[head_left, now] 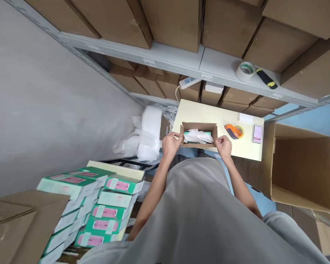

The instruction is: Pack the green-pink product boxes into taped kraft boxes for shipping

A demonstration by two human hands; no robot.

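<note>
A small open cardboard box [198, 125] stands on the cream tabletop [200, 110] in front of me. Inside it, crumpled white paper strips [198, 136] lie over something green that is mostly covered. My left hand [171, 144] pinches the box's left side near its front corner. At the opposite corner, my right hand [223, 145] grips the right side between thumb and fingers. Just right of the box lies an orange tape dispenser [232, 131] with a roll of tape. A pink-and-white item [257, 134], partly blurred, rests near the table's right edge.
Green boxes with pink pictures [107, 212] are stacked at lower left, beside a brown carton [24, 223]. A large open carton [299, 168] stands right. White wrapping material [150, 134] lies left of the table. The shelf above holds cartons, a tape roll [245, 71] and a box cutter [266, 78].
</note>
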